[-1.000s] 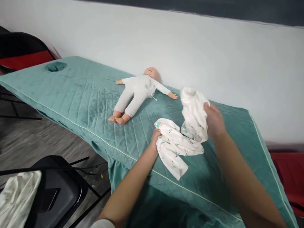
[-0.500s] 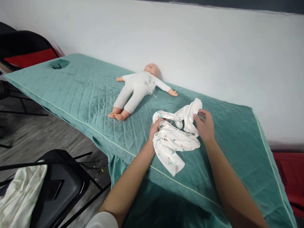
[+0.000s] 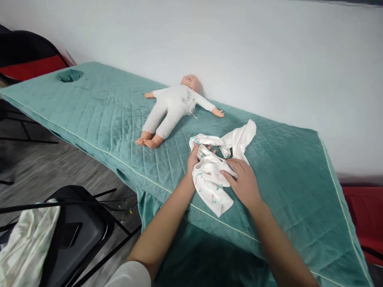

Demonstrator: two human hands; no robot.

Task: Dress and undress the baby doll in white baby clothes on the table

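A small white baby garment (image 3: 214, 175) with a coloured print lies bunched on the green padded bed. My left hand (image 3: 193, 159) is closed on its left side, thumb on top and some fingertips showing through the folds. Resting on the garment's right part is my right hand (image 3: 243, 181), with thumb and fingers apart on the cloth. One plain white end (image 3: 243, 133) of the garment stretches away beyond my right hand. Farther back lies a baby doll (image 3: 173, 105) on its back, arms spread, its white cloth body scuffed at the chest.
The green quilted bed (image 3: 113, 115) runs along a white wall and has a face hole (image 3: 70, 75) at its far left. A black folding chair (image 3: 86, 223) at lower left bears a pale cloth (image 3: 30, 243). Something red (image 3: 359, 211) stands beyond the right end.
My right hand has let go of the garment's far right end and come down and left onto its middle. My left hand keeps its hold. The view has shifted slightly.
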